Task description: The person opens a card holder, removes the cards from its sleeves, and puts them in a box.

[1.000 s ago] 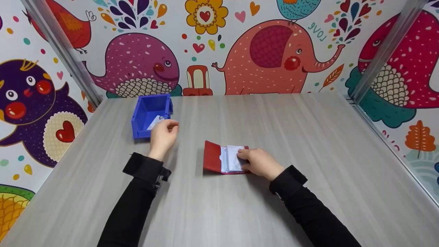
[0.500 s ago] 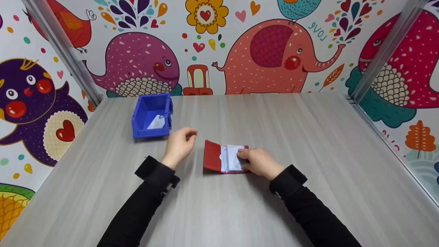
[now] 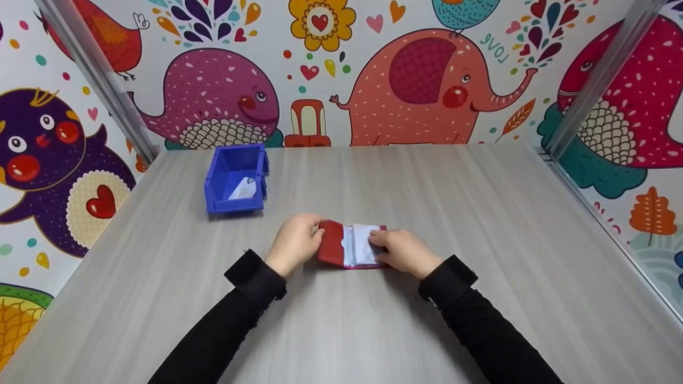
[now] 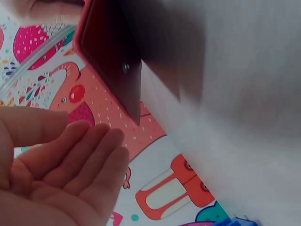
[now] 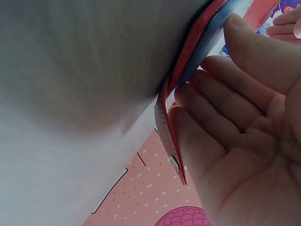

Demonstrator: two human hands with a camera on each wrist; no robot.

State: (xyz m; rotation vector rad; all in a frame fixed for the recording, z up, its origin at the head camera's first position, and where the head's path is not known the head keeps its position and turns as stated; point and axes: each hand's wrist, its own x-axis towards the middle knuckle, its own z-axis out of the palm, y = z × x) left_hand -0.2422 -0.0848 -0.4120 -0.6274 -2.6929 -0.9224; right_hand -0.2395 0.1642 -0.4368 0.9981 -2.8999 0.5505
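A red card holder (image 3: 332, 246) with clear plastic sleeves (image 3: 365, 248) stands open on the table, its left cover tilted up. My right hand (image 3: 410, 252) holds its right side, thumb on top of the sleeves. The right wrist view shows fingers (image 5: 221, 101) along the holder's edge, beside a strap (image 5: 168, 136) with a metal snap. My left hand (image 3: 295, 242) is at the raised left cover, overlapping its edge in the head view. In the left wrist view, its relaxed fingers (image 4: 101, 155) lie just short of the cover (image 4: 110, 52) and hold nothing.
A blue plastic bin (image 3: 235, 207) stands at the back left, with a white card (image 3: 244, 189) lying inside. Patterned wall panels close off the table's back and sides, with metal posts (image 3: 101, 80) at the corners.
My left hand has moved from the blue bin, right and nearer, to the card holder's left cover. The white card in the bin came into full view. My right hand has stayed put.
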